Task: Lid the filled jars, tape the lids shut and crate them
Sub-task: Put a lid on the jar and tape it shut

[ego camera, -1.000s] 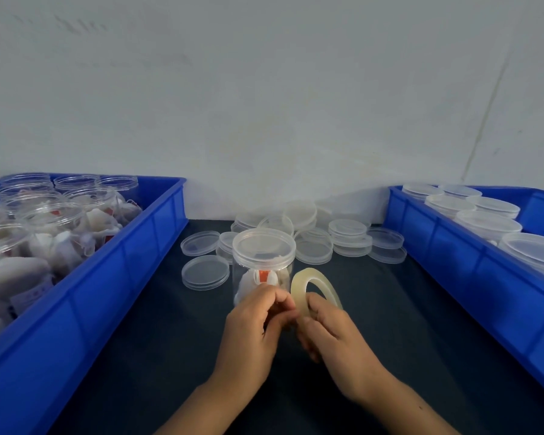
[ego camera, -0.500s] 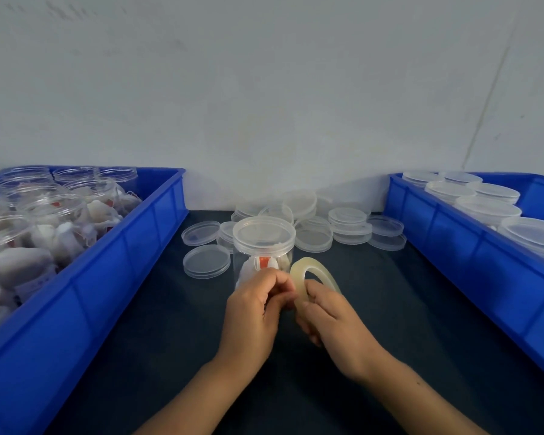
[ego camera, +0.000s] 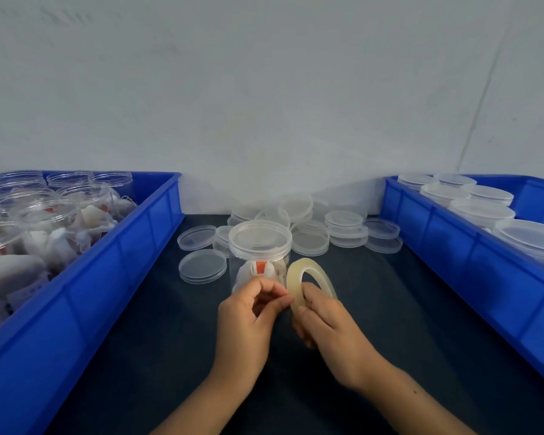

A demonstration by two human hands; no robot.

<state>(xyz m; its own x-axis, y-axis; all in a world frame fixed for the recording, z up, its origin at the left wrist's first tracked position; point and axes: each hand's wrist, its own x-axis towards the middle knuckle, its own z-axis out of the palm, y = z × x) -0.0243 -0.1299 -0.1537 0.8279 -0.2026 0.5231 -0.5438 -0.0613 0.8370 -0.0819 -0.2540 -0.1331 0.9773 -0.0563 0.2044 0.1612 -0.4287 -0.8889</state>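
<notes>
- While the lidded jar (ego camera: 260, 255) stands upright at the tabletop's (ego camera: 421, 309) centre, its long axis vertical, the tape roll (ego camera: 299, 277) stands on edge just right of it, its hole facing left and toward the camera.
- Right hand (ego camera: 330, 324) grips the roll from below.
- Left hand (ego camera: 248, 318) pinches at the roll's rim, probably the tape end, too small to confirm.
- Loose lids (ego camera: 311, 227) crowd behind the jar.
- Left crate (ego camera: 107, 277) holds unlidded filled jars; right crate (ego camera: 453, 246) holds lidded ones.

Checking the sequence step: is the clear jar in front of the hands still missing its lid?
No, the clear plastic jar standing on the dark table already carries a round translucent lid.
</notes>
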